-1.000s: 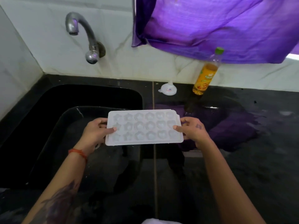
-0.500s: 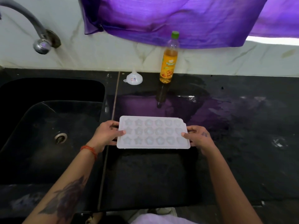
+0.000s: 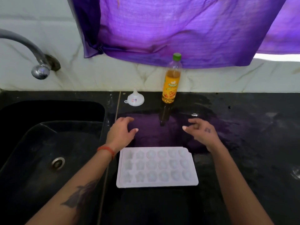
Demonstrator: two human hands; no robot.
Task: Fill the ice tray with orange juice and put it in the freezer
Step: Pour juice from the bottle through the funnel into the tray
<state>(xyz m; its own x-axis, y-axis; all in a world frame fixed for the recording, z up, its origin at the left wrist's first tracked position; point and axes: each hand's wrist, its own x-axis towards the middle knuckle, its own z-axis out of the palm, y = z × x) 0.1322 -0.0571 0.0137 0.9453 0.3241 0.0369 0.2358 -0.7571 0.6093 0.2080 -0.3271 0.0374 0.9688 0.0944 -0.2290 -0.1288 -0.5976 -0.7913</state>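
A white ice tray point(image 3: 157, 167) with star and flower shaped cells lies flat on the black counter point(image 3: 243, 151), its cells empty. Beyond it, my left hand point(image 3: 121, 132) and my right hand point(image 3: 200, 131) hover above the counter with fingers apart and nothing in them. An orange juice bottle point(image 3: 171, 82) with a green cap stands upright against the back wall, straight ahead of the hands. A small white funnel point(image 3: 134, 99) rests upside down to the left of the bottle.
A black sink point(image 3: 24, 143) with a metal drain fills the left side, its edge just left of the tray. A metal tap point(image 3: 29, 51) juts from the marble wall above it. A purple cloth point(image 3: 178, 30) hangs over the wall behind the bottle.
Both hands set the tray down on the counter right of the sink and let go. They have since moved forward, away from the tray, toward the bottle.
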